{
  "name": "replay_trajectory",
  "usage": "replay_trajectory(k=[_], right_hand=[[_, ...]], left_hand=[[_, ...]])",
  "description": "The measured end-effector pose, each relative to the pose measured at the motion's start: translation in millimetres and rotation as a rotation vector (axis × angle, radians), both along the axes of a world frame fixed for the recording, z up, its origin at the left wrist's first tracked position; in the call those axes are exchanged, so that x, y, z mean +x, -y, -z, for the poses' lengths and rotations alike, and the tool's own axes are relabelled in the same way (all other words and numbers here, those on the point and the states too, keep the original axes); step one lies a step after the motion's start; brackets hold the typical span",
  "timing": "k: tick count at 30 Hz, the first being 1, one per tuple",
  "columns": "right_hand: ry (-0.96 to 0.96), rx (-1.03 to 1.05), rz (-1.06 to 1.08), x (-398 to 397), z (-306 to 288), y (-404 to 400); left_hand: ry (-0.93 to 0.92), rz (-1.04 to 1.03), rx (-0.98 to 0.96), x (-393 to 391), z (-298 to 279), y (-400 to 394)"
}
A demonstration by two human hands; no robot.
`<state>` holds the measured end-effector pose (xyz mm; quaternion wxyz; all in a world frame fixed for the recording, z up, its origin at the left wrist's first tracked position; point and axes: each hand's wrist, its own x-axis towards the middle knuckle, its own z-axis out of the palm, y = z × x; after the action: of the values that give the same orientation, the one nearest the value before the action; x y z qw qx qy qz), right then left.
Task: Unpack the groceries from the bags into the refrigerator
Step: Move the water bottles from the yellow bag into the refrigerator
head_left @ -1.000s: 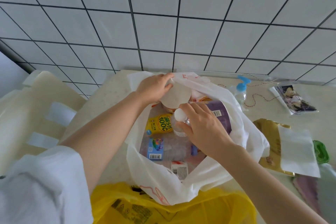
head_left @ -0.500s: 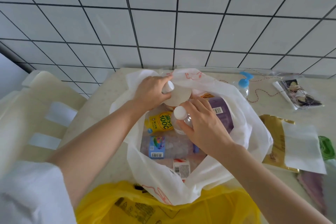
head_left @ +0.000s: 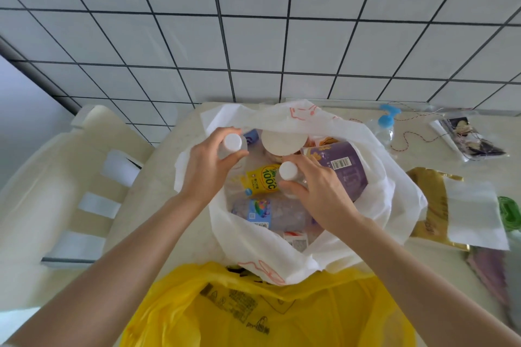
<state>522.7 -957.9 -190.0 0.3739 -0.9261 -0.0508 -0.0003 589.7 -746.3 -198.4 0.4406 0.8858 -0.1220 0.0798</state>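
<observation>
A: Edges? Room?
B: White bag (head_left: 284,259) is gaping on the counter (head_left: 158,177), wall behind, yellow bag (head_left: 253,310) in front.
A: Hands?
B: Left hand (head_left: 208,166) is gripping one bottle (head_left: 233,142), right hand (head_left: 318,191) another (head_left: 288,171), both inside the bag.

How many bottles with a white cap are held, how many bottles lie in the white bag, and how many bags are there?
White-capped bottles held: 2, one in the left hand, one in the right hand
Bottles lying in the bag: 2, yellow-labelled, clear
Bags: 2, white, yellow
Total: 6
</observation>
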Motion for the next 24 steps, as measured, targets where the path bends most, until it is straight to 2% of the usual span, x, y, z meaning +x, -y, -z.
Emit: replay_trajectory(k=[5,9,13,17,24], right_hand=[[0.106,0.089,0.119,-11,-25,2],[0.19,0.287,0.195,-21,-66,-4],[0.239,0.242,0.12,-47,-95,-11],[0.211,0.25,0.12,-89,-97,-20],[-0.029,0.268,0.099,-181,-54,-45]], left_hand=[[0.054,-0.046,-0.19,-19,-28,-3],[0.014,-0.051,-0.376,-37,-69,-2],[-0.007,0.036,-0.332,-75,-92,-12],[-0.046,0.025,-0.378,-127,-89,-24],[-0.281,-0.022,-0.445,-218,-44,-38]])
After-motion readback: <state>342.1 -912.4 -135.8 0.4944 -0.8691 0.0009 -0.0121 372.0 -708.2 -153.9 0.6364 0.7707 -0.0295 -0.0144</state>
